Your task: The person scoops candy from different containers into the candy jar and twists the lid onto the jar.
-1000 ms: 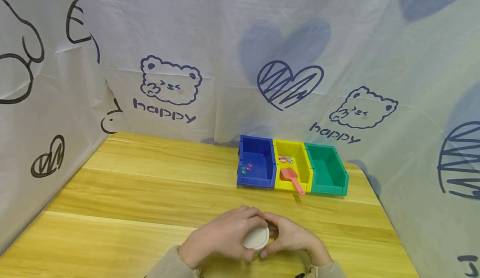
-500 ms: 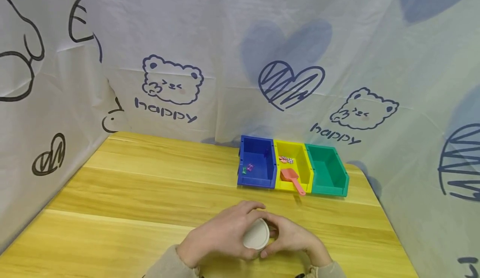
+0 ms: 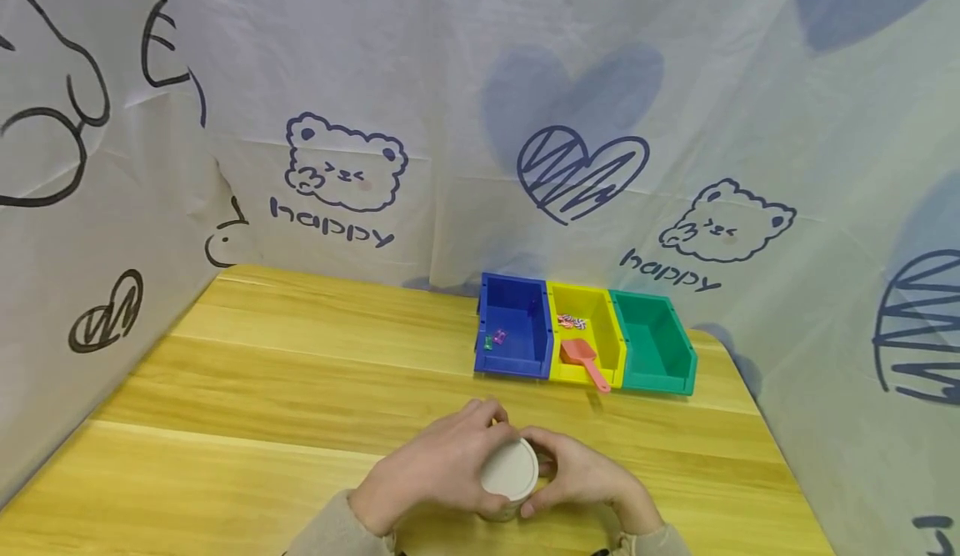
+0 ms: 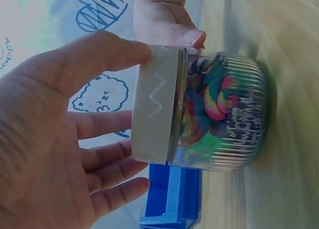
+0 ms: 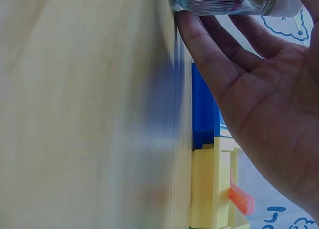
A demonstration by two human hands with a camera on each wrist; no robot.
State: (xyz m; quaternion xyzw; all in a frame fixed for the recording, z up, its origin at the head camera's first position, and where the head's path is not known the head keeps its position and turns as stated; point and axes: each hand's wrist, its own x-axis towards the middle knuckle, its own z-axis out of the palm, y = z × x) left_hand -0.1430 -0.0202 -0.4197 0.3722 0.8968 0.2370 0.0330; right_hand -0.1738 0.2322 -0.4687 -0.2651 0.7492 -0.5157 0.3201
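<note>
A clear ribbed glass jar (image 4: 224, 114) with a cream lid (image 3: 511, 469) stands on the wooden table near its front edge. Wrapped or coloured sweets, some swirled in pink, yellow and green, show through the glass. My left hand (image 3: 442, 464) grips the lid, thumb on one side and fingertips (image 4: 139, 167) along the other. Round the jar's body curls my right hand (image 3: 588, 473), its thumb near the lid's lower edge. In the right wrist view the right hand's fingers (image 5: 204, 45) lie against the glass close to the table.
Behind the hands stand three joined bins: a blue bin (image 3: 513, 366) with small green and purple pieces, a yellow bin (image 3: 618, 343) with striped pieces and a pink scoop (image 3: 585, 360), and a green bin (image 3: 656, 379). A white printed cloth (image 3: 450, 64) hangs around the table (image 3: 262, 373).
My left hand has turned a little on the lid, its fingertips drawing back left, away from the right hand. The lid sits slightly further left, and more of the jar's side shows below it.
</note>
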